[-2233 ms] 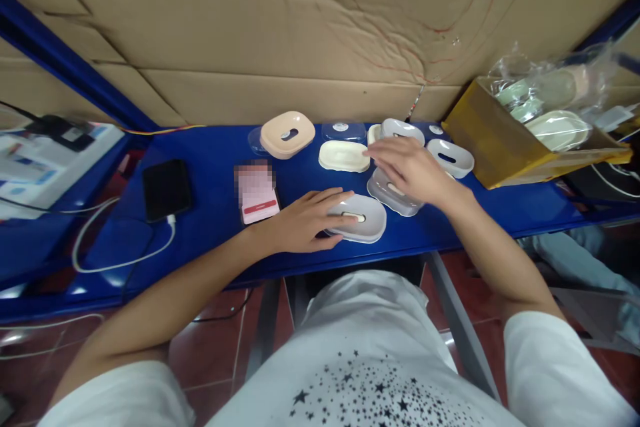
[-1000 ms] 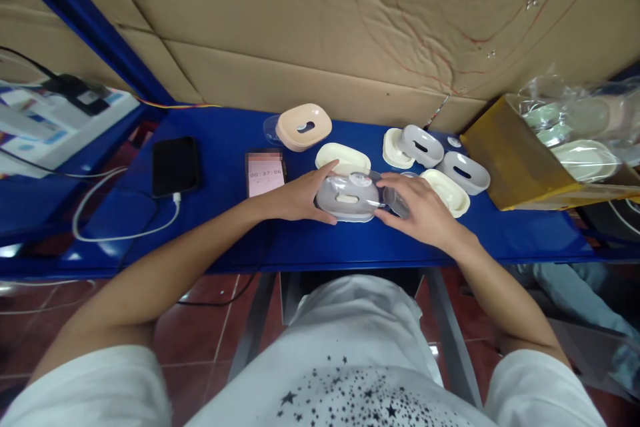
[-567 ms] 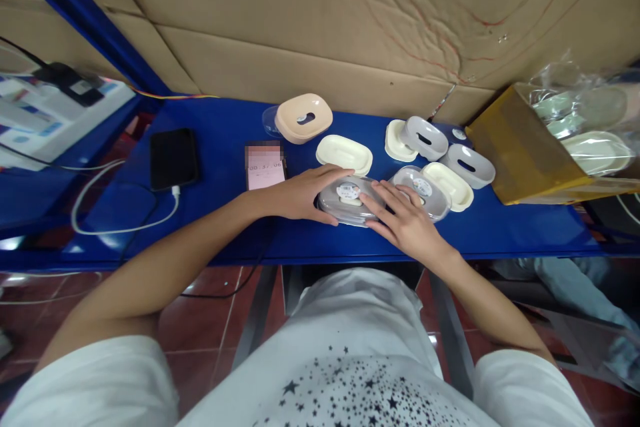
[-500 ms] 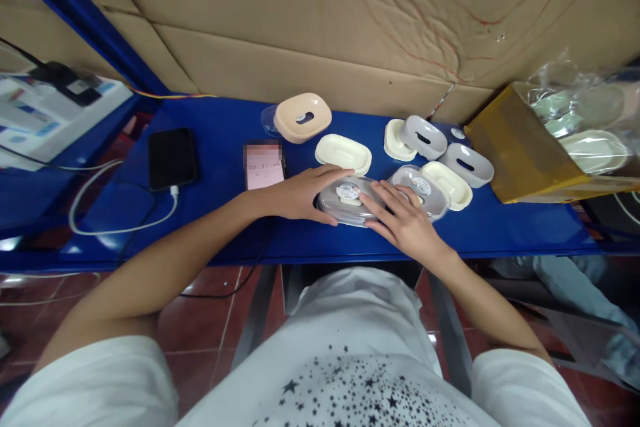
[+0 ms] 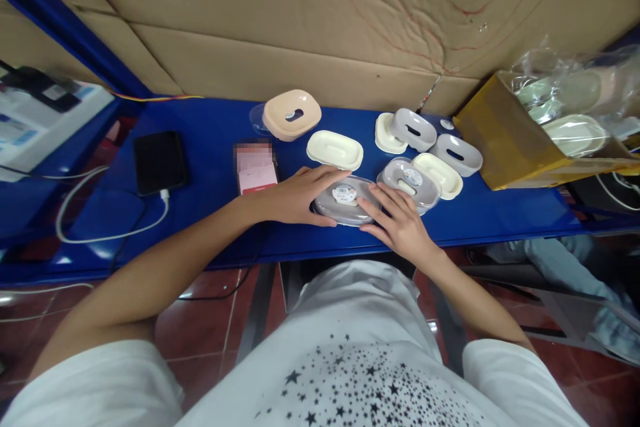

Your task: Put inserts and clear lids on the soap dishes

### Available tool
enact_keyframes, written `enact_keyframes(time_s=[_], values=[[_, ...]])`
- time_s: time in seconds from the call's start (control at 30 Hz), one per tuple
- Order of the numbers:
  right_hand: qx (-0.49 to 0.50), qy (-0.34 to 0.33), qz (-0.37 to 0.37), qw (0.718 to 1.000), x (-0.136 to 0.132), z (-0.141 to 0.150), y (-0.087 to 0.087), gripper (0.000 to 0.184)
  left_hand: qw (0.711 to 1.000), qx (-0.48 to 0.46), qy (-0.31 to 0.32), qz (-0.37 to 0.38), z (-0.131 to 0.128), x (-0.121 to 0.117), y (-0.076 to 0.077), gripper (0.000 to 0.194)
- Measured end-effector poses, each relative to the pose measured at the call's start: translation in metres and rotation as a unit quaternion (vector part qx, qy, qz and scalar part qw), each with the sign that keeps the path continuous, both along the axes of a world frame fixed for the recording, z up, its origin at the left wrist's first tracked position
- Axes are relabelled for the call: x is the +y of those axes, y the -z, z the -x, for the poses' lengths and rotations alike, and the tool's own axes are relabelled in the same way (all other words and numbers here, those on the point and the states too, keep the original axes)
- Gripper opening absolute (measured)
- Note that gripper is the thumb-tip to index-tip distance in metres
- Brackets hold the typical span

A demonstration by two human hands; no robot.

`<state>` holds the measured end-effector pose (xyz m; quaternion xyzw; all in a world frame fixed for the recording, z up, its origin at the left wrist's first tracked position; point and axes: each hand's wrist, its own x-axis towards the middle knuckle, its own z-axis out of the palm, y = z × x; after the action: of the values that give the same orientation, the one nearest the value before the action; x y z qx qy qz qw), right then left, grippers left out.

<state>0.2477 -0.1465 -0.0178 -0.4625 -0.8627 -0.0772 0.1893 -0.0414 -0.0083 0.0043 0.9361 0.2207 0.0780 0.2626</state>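
Observation:
An oval grey soap dish with a clear lid and a round white label [image 5: 344,195] lies near the front edge of the blue table. My left hand [image 5: 295,197] grips its left end, thumb on the near side and fingers along the far side. Over the right end my right hand [image 5: 400,221] is curved, fingertips on the lid and thumb at the near rim. Just right of it rests a second lidded grey soap dish [image 5: 423,190], partly behind my right fingers. A cream oval tray [image 5: 335,150] lies beyond my left hand.
Farther right are grey slotted dishes [image 5: 457,155] and cream trays [image 5: 453,181]. A peach dish [image 5: 307,110] stands at the back. To the left are a phone [image 5: 256,177] and a black device [image 5: 160,163] with a white cable. A cardboard box [image 5: 493,127] of wrapped pieces stands right.
The view has shifted slightly, moving the table items left in the picture. The phone's timer display has given way to a screen with a red strip. Both hands stay on the soap dish.

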Motion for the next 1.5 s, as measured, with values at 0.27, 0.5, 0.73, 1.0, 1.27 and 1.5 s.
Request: enact_keyframes(time_s=[0.27,0.5,0.73,1.0,1.27,1.5], values=[[0.025,0.191,-0.024,0.981,-0.017,-0.045,-0.002,0.074,1.0,0.018,-0.015,0.016,0.0,-0.003,-0.008,0.107],[0.009,0.161,0.011,0.987,-0.08,-0.085,-0.011,0.073,0.999,0.007,0.0,0.033,0.001,-0.005,-0.01,0.122],[0.035,0.312,-0.033,0.949,-0.12,-0.168,0.002,0.059,0.994,-0.055,-0.096,-0.01,0.009,0.016,-0.009,0.061],[0.051,0.32,-0.052,0.944,-0.066,-0.184,0.001,0.054,0.971,0.011,-0.128,-0.204,0.015,0.032,0.008,0.05],[0.03,0.15,0.023,0.988,0.034,-0.11,-0.042,0.044,0.96,0.008,-0.109,-0.256,0.01,0.03,0.013,0.034],[0.023,0.077,0.176,0.981,0.132,-0.083,-0.061,0.042,0.97,-0.033,-0.102,-0.218,0.01,0.029,0.014,0.034]])
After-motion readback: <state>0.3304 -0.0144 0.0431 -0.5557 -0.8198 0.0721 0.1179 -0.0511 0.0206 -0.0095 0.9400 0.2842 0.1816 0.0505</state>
